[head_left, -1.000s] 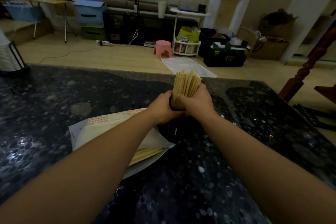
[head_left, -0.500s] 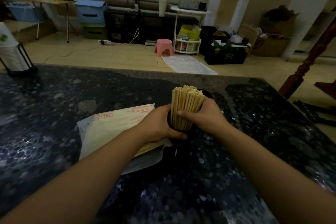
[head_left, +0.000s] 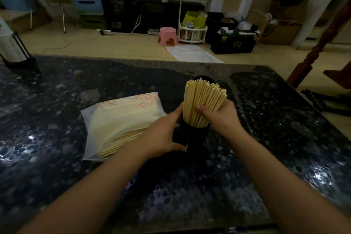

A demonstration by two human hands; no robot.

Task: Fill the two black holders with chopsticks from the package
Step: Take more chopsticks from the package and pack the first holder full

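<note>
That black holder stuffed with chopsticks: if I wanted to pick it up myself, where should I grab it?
Probably by the bare lower wall of the black holder, coming in level from the side, as the left hand does now. It stands upright and round, so fingers can wrap it. The chopsticks fan out loosely above the rim, held by the right hand, so gripping from above would likely scatter them.

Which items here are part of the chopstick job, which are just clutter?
Job:
- bundle of chopsticks, gripped by right hand
- near black holder, steadied by left hand
- second black holder behind the bundle
- package

Clutter:
- cup stack
- pink stool
- black crate
</note>
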